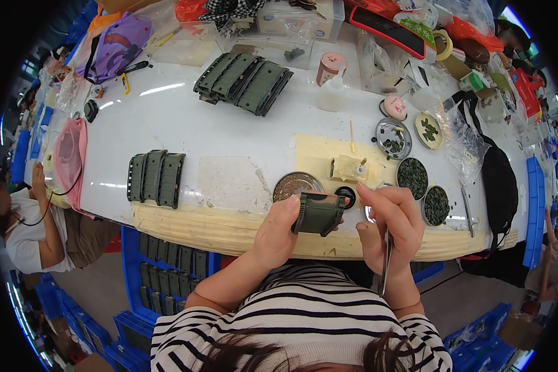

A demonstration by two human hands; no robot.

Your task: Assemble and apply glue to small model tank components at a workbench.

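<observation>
My left hand (276,232) grips a dark green ribbed plastic block (319,212), held just above the table's front edge. My right hand (389,226) is right beside the block, its fingers curled around metal tweezers (386,260) that point down toward my body. Behind the block sit a small black ring (346,194) and a round tin of fine brownish bits (296,184). A cream-coloured small fixture (347,167) stands on a yellowish mat (319,158).
Several round dishes of dark green small parts (412,177) lie at the right. Finished green blocks sit in a row at the left (155,178) and in a stack at the back (245,77). A blue crate of blocks (167,270) stands under the table. Another person (25,229) sits at the left.
</observation>
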